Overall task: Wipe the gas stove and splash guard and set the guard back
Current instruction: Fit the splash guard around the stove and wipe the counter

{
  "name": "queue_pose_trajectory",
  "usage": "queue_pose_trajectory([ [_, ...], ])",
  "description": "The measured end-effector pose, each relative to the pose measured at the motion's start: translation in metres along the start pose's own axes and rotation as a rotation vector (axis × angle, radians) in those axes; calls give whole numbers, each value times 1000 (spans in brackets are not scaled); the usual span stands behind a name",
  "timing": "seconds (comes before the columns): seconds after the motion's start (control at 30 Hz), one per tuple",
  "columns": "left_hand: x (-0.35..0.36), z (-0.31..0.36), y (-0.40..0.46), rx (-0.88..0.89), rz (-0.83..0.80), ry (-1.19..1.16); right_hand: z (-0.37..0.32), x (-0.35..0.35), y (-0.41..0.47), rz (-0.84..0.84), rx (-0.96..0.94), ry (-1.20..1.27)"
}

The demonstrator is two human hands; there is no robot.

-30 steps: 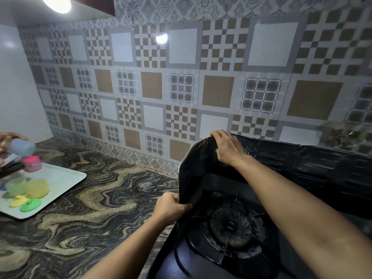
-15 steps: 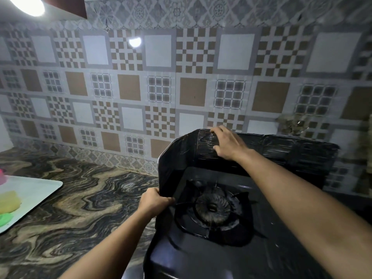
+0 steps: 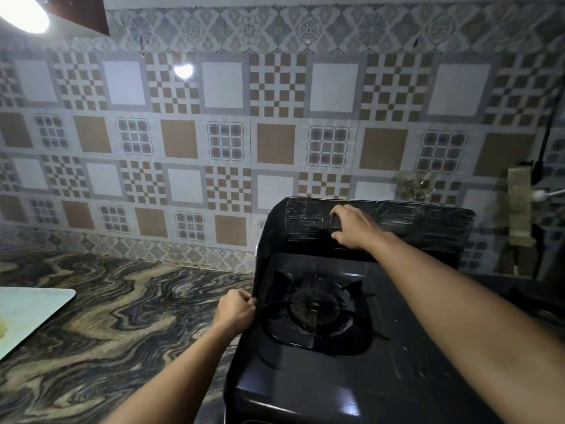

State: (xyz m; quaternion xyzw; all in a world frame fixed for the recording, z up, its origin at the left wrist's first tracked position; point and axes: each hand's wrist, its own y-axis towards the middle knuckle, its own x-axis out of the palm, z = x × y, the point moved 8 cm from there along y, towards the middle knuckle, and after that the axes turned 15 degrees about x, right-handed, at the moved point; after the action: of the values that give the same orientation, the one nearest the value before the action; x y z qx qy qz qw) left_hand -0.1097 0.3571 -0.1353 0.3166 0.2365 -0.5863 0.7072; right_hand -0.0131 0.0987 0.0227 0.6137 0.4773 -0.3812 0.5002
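Observation:
A black gas stove point(image 3: 305, 381) sits on the counter, its burner point(image 3: 315, 307) and pan support uncovered. The dark, embossed splash guard point(image 3: 425, 223) stands upright along the stove's back and left side. My left hand point(image 3: 235, 310) grips the front edge of the guard's left wing, fingers curled round it. Just below the top edge, my right hand point(image 3: 354, 226) lies on the face of the back panel with its fingers spread. No cloth shows in either hand.
A swirled marble counter point(image 3: 122, 316) stretches to the left, with a white tray point(image 3: 27, 310) at its left edge. The patterned tile wall point(image 3: 275, 142) runs close behind the guard. To the right hang a wooden block point(image 3: 519, 206) and a cable.
The guard has gone from tilted over the burner to upright against the wall. My right hand slid off its top edge onto the panel face. My view shifted right, and the tray's cups left the frame.

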Motion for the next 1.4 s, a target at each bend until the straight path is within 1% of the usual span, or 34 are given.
queue_pose_trajectory([
  [0.2, 5, -6, 1, -10, 9, -67, -2, 20, -13, -62, 2, 9],
  [0.4, 4, -13, -4, -51, 54, -94, -1, 23, -26, -66, 16, 9],
  [0.73, -2, -13, -17, -90, 26, -151, 13, 22, -66, -94, 59, -1],
  [0.9, -8, -12, -34, -61, 20, -143, 10, 24, -97, -111, 64, 16],
  [1.03, -12, -17, -58, -44, -9, -175, -2, 23, -131, -123, 59, 20],
  [1.1, -19, -19, -76, -40, -6, -171, -10, 23, -153, -156, 56, 35],
  [1.23, -27, -32, -113, -74, -34, -155, -32, 26, -200, -178, 35, 74],
  [1.4, -20, -56, -170, -82, -125, -131, -58, 55, -267, -283, -2, 61],
])
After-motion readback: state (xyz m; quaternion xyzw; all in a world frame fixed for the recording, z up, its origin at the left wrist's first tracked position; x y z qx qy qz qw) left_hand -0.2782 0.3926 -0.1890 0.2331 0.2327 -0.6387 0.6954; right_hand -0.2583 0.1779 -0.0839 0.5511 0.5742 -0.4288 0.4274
